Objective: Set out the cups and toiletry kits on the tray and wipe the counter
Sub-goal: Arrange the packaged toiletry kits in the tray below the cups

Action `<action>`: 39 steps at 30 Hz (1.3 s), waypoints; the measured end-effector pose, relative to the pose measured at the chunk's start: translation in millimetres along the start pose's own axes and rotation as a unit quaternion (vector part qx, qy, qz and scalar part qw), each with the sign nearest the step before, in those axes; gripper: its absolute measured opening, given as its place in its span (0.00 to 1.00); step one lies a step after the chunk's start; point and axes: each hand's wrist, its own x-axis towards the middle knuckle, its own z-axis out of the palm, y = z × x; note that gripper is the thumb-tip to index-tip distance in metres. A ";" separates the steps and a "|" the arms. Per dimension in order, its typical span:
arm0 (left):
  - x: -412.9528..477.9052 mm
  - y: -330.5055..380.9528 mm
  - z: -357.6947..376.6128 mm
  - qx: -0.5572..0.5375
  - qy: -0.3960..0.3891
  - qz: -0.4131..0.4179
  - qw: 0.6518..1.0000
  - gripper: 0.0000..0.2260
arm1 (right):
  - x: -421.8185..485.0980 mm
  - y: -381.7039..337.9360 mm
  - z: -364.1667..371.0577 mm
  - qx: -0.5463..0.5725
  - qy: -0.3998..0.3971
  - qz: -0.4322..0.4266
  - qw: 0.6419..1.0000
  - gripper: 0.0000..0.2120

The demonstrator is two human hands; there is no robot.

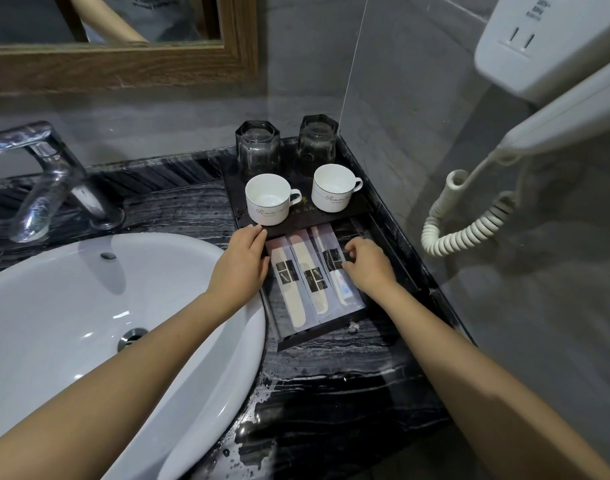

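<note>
A black tray (334,328) lies on the dark marble counter (334,386) right of the sink. On its raised rear shelf stand two white cups (267,199) (332,188), and behind them two upturned glasses (258,148) (318,140). Three clear toiletry packets lie side by side in the lower front part: two combs (289,292) (312,278) and a toothbrush kit (338,282). My left hand (243,261) rests on the tray's left edge, fingertips against the shelf. My right hand (367,265) pinches the right edge of the toothbrush kit.
A white basin (89,323) fills the left, with a chrome tap (50,181) behind it. A wall hair dryer (553,74) with a coiled cord (470,230) hangs at the right beside a glass panel. Water drops spot the counter's front. A wood-framed mirror (123,60) hangs above.
</note>
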 end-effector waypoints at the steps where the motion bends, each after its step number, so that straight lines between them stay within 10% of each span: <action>1: 0.0 0.2 -0.1 0.002 -0.002 0.000 1.000 0.20 | -3.3 0.8 -2.6 -0.023 0.012 -0.015 1.000 0.14; 7: -0.3 0.9 0.1 0.009 -0.007 0.001 1.000 0.21 | -13.4 4.4 -7.6 -0.164 -0.078 -0.172 0.968 0.22; 14: 0.0 -1.0 -2.9 -0.001 -0.016 0.003 1.000 0.22 | -16.2 5.5 -11.7 -0.115 -0.156 -0.141 0.971 0.25; 23: -1.0 2.0 -6.1 -0.020 -0.022 -0.013 0.999 0.22 | -110.6 18.8 -26.8 0.196 0.105 -0.040 0.974 0.03; 39: 1.6 7.8 -7.2 -0.022 -0.042 -0.052 0.997 0.24 | -113.5 18.8 29.2 0.272 0.069 0.117 0.953 0.12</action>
